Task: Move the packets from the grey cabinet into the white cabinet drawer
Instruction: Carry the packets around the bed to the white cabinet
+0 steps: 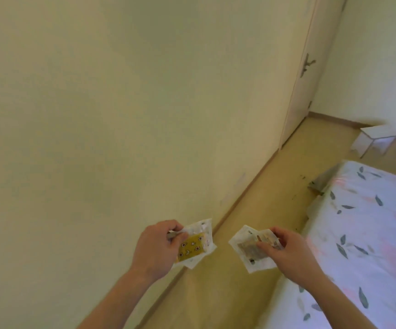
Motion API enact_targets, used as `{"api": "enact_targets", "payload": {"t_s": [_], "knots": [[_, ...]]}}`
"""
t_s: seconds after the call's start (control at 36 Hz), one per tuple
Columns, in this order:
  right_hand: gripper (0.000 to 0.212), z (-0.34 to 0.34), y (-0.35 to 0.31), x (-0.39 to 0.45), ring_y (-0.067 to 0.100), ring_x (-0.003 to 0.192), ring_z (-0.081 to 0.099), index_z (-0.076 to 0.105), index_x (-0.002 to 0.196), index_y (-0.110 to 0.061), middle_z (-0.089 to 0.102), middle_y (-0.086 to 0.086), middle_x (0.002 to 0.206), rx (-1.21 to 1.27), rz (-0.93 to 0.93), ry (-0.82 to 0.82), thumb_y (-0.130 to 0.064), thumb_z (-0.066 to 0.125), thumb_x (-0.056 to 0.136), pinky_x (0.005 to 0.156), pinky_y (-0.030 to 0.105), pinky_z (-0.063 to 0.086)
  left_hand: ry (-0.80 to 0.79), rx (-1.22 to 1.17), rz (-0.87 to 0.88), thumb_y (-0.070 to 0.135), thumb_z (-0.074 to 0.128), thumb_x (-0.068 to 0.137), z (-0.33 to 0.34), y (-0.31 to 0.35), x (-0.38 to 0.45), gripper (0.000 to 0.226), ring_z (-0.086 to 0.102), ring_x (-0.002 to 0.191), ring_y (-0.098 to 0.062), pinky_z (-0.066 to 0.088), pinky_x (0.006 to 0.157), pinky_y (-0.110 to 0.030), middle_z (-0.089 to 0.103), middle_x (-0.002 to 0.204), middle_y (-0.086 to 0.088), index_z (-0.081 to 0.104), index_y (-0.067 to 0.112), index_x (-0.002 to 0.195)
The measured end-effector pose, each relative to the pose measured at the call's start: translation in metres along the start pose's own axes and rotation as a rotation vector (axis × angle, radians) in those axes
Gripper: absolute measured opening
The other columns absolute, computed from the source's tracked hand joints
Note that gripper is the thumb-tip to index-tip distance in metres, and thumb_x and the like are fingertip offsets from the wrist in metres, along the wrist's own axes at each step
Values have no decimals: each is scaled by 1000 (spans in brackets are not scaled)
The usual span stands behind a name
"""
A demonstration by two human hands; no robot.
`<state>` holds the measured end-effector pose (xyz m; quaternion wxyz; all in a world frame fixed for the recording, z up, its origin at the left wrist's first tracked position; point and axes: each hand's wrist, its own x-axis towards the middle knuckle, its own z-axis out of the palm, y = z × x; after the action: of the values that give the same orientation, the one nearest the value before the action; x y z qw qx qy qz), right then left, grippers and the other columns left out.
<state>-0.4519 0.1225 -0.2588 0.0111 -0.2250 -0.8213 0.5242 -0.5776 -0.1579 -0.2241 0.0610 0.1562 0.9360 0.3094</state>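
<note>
**Packets in both hands, carried along a bedroom wall**

Packets are held one in each hand, low in the centre of the view. The left hand (155, 248) has its grip pinching a clear-wrapped packet with a yellow patterned card inside (193, 245); the thumb lies over the top of the packet and the fingers curl behind it. The right hand (287, 250) pinches a second clear packet with brownish contents (251, 251), thumb on the front and fingers tucked beneath. The two packets are near each other but apart, both held in the air above the floor (251, 186).

Beyond the hands, a plain pale wall (121, 103) fills the left and centre. A strip of yellowish floor runs along its base towards a closed pale door (306, 91) with a lever handle. On the right lies a bed (363, 222) covered in a light sheet printed with leaves. A small white piece of furniture (372, 138) stands at the far corner.

The step in hand appears to be the carry, with packets already taken up and on their way to the white cabinet drawer. The next move probably calls for reaching that drawer, freeing a hand or fingers to open it if it is shut, and laying both packets inside.

Neither the grey cabinet nor the white cabinet drawer can be identified here. The whole view is soft and blurred, so the packets' printing cannot be read, and whether either hand holds more than one packet is hard to tell.
</note>
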Motion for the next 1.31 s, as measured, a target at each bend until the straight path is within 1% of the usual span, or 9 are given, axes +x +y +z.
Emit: {"api": "enact_targets", "payload": {"t_s": [0.19,0.33,0.5,0.67,0.78,0.89,0.97,1.19,1.31], "knots": [[10,-74,7,54,0,65,64,71,85,-31,72,-15,75,31,92,251,-22,75,87,57,16,46,-170,-58,186,26,77,87,43,58,142,18,58,63,-5,41,57,-16,65,67,18,67,28,73],[8,-119,12,106,1,70,65,71,87,-32,72,-16,78,13,129,412,-25,74,88,55,15,48,-273,-107,286,23,77,87,79,102,242,22,51,55,-7,43,57,-24,61,60,15,65,29,70],[10,-157,12,177,1,63,60,69,83,-27,69,-15,73,46,212,581,-21,75,88,54,13,43,-372,-152,459,25,77,87,124,161,361,21,52,57,-5,40,54,-17,63,63,16,66,26,69],[8,-189,5,229,8,60,61,70,82,-28,69,-9,70,43,324,745,-26,77,87,56,26,46,-481,-165,622,29,75,87,174,236,459,17,60,64,-8,48,57,-25,66,68,12,66,29,72],[7,-224,6,251,12,54,59,71,83,-27,70,-3,68,73,375,844,-25,76,88,49,21,43,-541,-173,714,30,74,88,208,294,505,16,59,61,-11,50,58,-37,65,66,9,67,26,74],[8,-269,22,282,22,63,64,71,81,-26,71,0,70,68,424,928,-30,76,86,58,39,50,-587,-191,779,30,74,89,246,350,546,13,63,66,-12,54,62,-42,67,71,9,69,25,78],[9,-308,39,318,24,59,62,71,82,-27,71,2,71,74,446,962,-32,77,86,53,37,47,-606,-195,817,30,73,90,276,385,580,16,61,65,-13,53,60,-43,65,69,10,67,26,76],[12,-425,74,447,14,63,65,67,80,-26,71,-2,71,107,412,925,-30,77,86,62,36,50,-585,-210,778,34,71,91,326,472,683,16,67,70,-14,57,61,-43,68,74,9,68,28,77],[9,-488,79,518,3,54,60,69,84,-28,71,-4,71,82,349,844,-25,76,88,53,21,46,-523,-207,724,30,73,91,345,508,739,14,67,72,-8,58,63,-37,69,75,14,70,30,77]]}}
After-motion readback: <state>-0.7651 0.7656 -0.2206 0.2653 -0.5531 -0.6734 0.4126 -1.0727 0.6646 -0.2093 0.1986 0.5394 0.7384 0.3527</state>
